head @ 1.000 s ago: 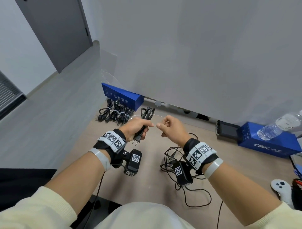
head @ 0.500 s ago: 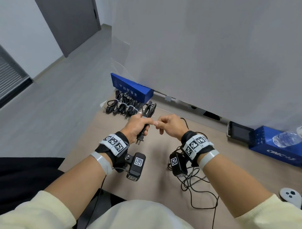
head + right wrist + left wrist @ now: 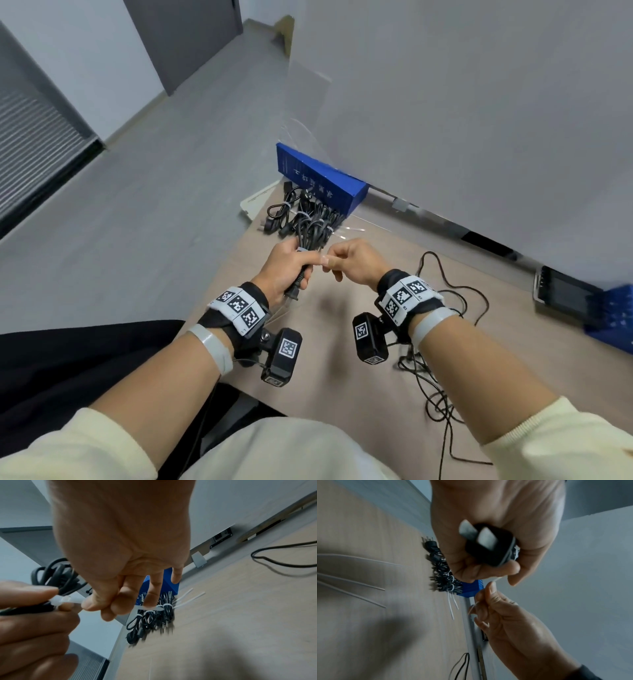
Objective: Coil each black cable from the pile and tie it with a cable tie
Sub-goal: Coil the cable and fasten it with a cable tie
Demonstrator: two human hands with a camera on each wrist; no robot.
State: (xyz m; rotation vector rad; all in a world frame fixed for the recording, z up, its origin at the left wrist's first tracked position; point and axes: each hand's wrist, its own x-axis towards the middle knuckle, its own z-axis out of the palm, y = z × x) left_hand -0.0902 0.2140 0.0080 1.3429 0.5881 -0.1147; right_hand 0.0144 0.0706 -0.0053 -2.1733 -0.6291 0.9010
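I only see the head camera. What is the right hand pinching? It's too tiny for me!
Observer: The right hand pinches the white cable tie by its tail, which runs out past the fingers.
Operator: Is it around the cable yet?
Observer: Yes, its head sits against the coiled black cable that the left hand grips.
Operator: What pokes out under the left hand?
Observer: The plug, showing two flat metal prongs in the left wrist view.
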